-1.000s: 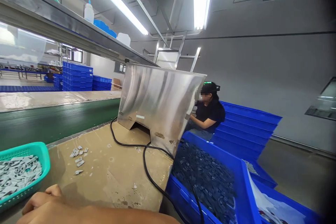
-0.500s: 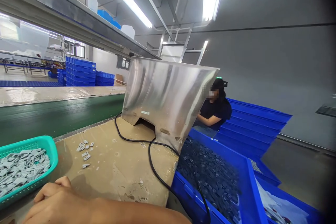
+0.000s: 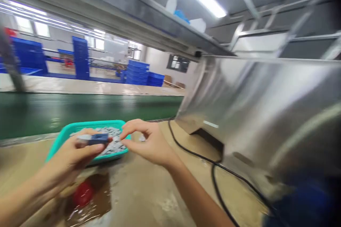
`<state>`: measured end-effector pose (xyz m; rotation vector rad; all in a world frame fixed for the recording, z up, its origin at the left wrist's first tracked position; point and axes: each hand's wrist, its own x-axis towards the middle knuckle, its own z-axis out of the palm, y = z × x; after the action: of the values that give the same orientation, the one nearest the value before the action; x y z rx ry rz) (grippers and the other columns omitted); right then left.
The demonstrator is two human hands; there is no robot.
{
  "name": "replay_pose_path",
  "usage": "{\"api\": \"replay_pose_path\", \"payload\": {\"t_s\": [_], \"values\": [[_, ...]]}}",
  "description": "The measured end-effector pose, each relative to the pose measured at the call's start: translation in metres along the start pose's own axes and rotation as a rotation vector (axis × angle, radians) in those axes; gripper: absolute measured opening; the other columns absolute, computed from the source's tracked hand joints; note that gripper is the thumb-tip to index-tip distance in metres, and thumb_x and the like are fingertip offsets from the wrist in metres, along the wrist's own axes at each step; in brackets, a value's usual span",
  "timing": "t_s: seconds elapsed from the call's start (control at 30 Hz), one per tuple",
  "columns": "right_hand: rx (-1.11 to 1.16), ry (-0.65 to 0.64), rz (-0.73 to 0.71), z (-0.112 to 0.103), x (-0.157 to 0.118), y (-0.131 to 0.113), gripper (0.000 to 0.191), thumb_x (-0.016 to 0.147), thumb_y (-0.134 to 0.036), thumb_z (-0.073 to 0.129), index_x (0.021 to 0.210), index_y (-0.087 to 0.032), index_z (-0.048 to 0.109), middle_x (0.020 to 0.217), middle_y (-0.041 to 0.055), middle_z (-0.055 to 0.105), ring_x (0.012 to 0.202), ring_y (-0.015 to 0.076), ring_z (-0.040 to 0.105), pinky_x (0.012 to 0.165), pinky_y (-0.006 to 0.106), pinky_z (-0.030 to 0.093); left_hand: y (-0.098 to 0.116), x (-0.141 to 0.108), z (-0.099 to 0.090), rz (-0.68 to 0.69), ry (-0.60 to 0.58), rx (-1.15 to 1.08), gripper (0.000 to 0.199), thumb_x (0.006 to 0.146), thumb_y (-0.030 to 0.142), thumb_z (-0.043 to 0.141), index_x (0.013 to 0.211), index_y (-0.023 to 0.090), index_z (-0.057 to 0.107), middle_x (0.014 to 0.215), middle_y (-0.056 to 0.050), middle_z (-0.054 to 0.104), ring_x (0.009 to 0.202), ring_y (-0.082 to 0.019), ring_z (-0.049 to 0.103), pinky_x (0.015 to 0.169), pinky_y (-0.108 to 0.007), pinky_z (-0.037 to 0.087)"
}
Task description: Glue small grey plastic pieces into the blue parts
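Observation:
My left hand [image 3: 73, 154] is closed around a small dark-blue plastic part [image 3: 98, 139], held up in front of the teal basket [image 3: 60, 142]. A pale, blurred piece shows at the part's left end. Just to its right is my right hand [image 3: 150, 143], with thumb and index finger bent together in a pinch. Whatever lies between those fingertips, if anything, is too small and blurred to make out. Light-grey flat pieces [image 3: 115, 146] fill the basket behind both hands.
A red round thing [image 3: 83, 193] lies on a brown patch of the bench below my left hand. A black cable [image 3: 186, 151] runs beside a bent metal sheet [image 3: 239, 106] on the right. Behind the basket stretches a green belt [image 3: 144, 108], with a shelf [image 3: 149, 17] overhead.
The view has swung left, so the basket sits nearer the middle and the co-worker is out of view. My left hand has appeared with the blue part; my right hand has risen beside it.

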<state>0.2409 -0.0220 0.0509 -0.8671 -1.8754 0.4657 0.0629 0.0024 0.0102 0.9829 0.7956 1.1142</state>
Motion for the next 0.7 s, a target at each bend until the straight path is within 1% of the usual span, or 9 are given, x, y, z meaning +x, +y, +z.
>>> {"api": "replay_pose_path", "payload": {"t_s": [0.07,0.1,0.17,0.27,0.37,0.47,0.53,0.6,0.7], "values": [[0.098,0.028,0.095,0.007,0.009,0.004,0.009,0.066,-0.009,0.062,0.069,-0.016,0.066,0.072,0.0014,0.066,0.073,0.0150,0.060,0.071,0.027,0.047,0.006,0.000,0.002,0.016,-0.056,0.024,0.024,0.054,0.016,0.073,0.068,0.015,0.054,0.066,0.003,0.064,0.067,-0.008,0.055,0.065,-0.017,0.040],[0.141,0.046,0.143,0.012,0.011,0.006,0.008,0.066,-0.010,0.062,0.069,-0.016,0.066,0.071,0.0014,0.065,0.071,0.0150,0.060,0.068,0.027,0.048,0.006,0.001,0.003,0.027,-0.085,0.039,0.023,0.055,0.015,0.072,0.067,0.016,0.052,0.065,0.004,0.063,0.065,-0.007,0.054,0.063,-0.017,0.039],[0.206,0.077,0.225,0.020,0.012,0.010,0.006,0.065,-0.013,0.062,0.068,-0.016,0.066,0.069,0.0014,0.065,0.067,0.0147,0.060,0.063,0.026,0.049,0.004,0.004,0.003,0.050,-0.101,0.067,0.024,0.055,0.013,0.071,0.066,0.016,0.051,0.063,0.006,0.061,0.061,-0.006,0.053,0.061,-0.017,0.038],[0.235,0.070,0.281,0.026,0.009,0.012,0.006,0.063,-0.014,0.062,0.068,-0.015,0.066,0.068,0.0018,0.064,0.066,0.0143,0.060,0.062,0.025,0.049,-0.002,0.009,-0.001,0.056,-0.135,0.117,0.024,0.056,0.014,0.071,0.068,0.016,0.050,0.066,0.004,0.062,0.062,-0.007,0.053,0.063,-0.018,0.038],[0.199,0.052,0.254,0.028,0.006,0.012,0.009,0.064,-0.012,0.060,0.068,-0.015,0.067,0.068,0.0019,0.064,0.066,0.0140,0.059,0.062,0.024,0.049,-0.006,0.012,-0.007,0.064,-0.170,0.153,0.024,0.057,0.017,0.071,0.069,0.016,0.051,0.070,0.004,0.062,0.067,-0.008,0.053,0.065,-0.020,0.039],[0.122,0.086,0.180,0.032,0.002,0.014,0.012,0.065,-0.009,0.058,0.067,-0.016,0.068,0.069,0.0032,0.064,0.068,0.0147,0.059,0.061,0.024,0.049,-0.007,0.012,-0.008,0.095,-0.143,0.188,0.022,0.058,0.018,0.071,0.071,0.017,0.053,0.070,0.005,0.060,0.068,-0.008,0.052,0.065,-0.019,0.039],[0.082,0.126,0.140,0.036,-0.001,0.017,0.013,0.066,-0.009,0.058,0.067,-0.017,0.069,0.071,0.0040,0.064,0.071,0.0157,0.060,0.061,0.025,0.049,-0.006,0.012,-0.007,0.124,-0.122,0.193,0.020,0.058,0.019,0.072,0.071,0.017,0.056,0.071,0.004,0.060,0.071,-0.008,0.053,0.068,-0.019,0.041],[0.054,0.151,0.107,0.040,-0.004,0.020,0.015,0.069,-0.009,0.057,0.070,-0.018,0.069,0.075,0.0042,0.064,0.074,0.0162,0.059,0.064,0.027,0.049,-0.007,0.012,-0.005,0.143,-0.120,0.164,0.018,0.059,0.020,0.072,0.073,0.016,0.059,0.076,0.002,0.061,0.077,-0.010,0.054,0.075,-0.021,0.043],[-0.013,0.115,0.039,0.046,-0.009,0.023,0.021,0.073,-0.010,0.054,0.082,-0.021,0.069,0.086,0.0042,0.061,0.082,0.0159,0.057,0.074,0.030,0.046,-0.008,0.012,-0.004,0.114,-0.140,0.036,0.019,0.065,0.022,0.068,0.083,0.018,0.063,0.083,0.001,0.062,0.087,-0.011,0.055,0.081,-0.021,0.043]]}}
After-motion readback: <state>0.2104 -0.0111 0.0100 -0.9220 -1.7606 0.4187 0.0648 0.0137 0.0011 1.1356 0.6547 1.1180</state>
